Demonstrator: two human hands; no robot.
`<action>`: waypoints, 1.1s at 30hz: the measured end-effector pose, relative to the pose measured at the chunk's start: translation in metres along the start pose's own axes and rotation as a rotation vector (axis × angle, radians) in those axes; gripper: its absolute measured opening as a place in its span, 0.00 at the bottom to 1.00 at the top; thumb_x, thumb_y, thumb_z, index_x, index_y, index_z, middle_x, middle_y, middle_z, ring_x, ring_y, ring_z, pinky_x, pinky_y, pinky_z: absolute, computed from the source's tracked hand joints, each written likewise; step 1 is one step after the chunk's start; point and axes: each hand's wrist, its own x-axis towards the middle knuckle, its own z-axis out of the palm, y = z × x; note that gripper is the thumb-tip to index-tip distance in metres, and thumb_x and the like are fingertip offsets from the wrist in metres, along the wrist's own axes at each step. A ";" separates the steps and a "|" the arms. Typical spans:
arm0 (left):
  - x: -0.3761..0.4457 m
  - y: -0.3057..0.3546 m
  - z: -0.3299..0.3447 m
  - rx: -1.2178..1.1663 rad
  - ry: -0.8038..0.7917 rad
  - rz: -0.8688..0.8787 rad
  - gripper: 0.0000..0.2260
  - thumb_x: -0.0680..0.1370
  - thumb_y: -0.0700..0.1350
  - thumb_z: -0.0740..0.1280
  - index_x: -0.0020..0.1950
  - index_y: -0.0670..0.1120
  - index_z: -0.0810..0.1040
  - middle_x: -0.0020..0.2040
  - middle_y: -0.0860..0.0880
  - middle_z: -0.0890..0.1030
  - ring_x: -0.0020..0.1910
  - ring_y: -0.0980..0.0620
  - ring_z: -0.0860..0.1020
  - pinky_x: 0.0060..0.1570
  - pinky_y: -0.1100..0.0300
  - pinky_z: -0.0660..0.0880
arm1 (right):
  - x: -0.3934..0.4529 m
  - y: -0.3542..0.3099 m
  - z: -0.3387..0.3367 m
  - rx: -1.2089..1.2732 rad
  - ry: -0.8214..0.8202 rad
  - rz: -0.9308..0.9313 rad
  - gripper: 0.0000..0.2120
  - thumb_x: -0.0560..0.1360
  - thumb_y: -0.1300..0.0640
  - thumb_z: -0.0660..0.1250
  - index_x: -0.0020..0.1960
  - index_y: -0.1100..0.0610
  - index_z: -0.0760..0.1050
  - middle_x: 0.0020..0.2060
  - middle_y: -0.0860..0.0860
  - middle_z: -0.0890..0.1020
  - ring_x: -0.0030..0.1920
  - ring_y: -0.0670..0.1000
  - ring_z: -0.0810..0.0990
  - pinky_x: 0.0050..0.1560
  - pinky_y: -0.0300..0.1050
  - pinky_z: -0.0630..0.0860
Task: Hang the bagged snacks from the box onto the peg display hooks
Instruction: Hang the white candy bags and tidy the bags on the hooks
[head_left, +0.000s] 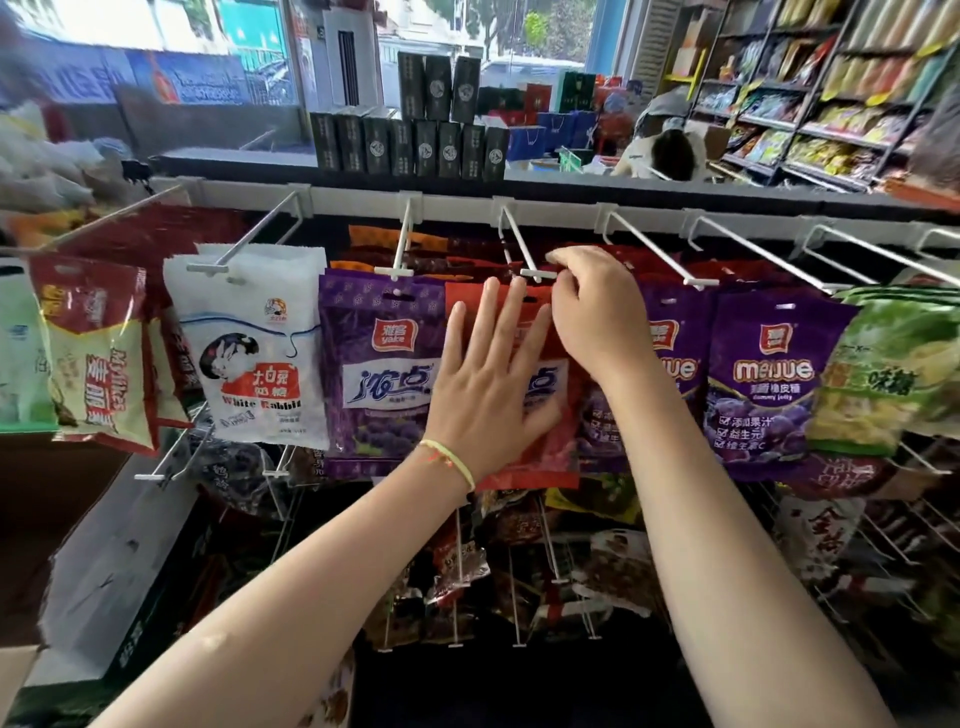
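Bag (545, 332): glossy red plastic pouch, frame centre.
Left hand (485, 387): fingers straight, flat on bag.
Right hand (597, 312): curled, pinching bag top at white wire hook (522, 249).

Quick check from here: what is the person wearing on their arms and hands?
Both forearms are bare, with no sleeves or gloves in view. The left hand has a thin yellow-green cord bracelet with a bit of red at the wrist. The right hand shows no rings, watch or bracelet.

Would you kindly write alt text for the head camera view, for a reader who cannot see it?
A person's right hand pinches the top of a red snack bag at the tip of a white peg hook, while the left hand lies flat against the bag's front. Purple bags and a white bag hang on neighbouring hooks.
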 end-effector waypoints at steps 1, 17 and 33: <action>0.002 0.000 0.003 0.013 -0.010 0.001 0.33 0.82 0.63 0.55 0.82 0.46 0.58 0.82 0.41 0.52 0.82 0.40 0.48 0.79 0.39 0.49 | 0.010 0.001 0.001 -0.003 -0.095 0.018 0.17 0.81 0.61 0.57 0.64 0.62 0.79 0.61 0.57 0.81 0.64 0.56 0.77 0.69 0.49 0.69; 0.003 0.001 0.024 0.100 0.047 -0.008 0.34 0.81 0.63 0.55 0.82 0.47 0.57 0.82 0.38 0.52 0.81 0.38 0.50 0.78 0.38 0.50 | 0.082 0.003 0.027 0.167 -0.500 0.137 0.23 0.80 0.66 0.54 0.75 0.58 0.63 0.68 0.60 0.75 0.68 0.60 0.73 0.67 0.56 0.70; 0.002 -0.001 0.020 0.110 -0.015 0.003 0.35 0.81 0.65 0.53 0.83 0.48 0.53 0.82 0.38 0.50 0.81 0.38 0.49 0.78 0.38 0.49 | 0.078 -0.003 0.009 0.311 -0.438 0.190 0.24 0.77 0.68 0.52 0.70 0.53 0.67 0.51 0.53 0.85 0.52 0.47 0.82 0.46 0.42 0.74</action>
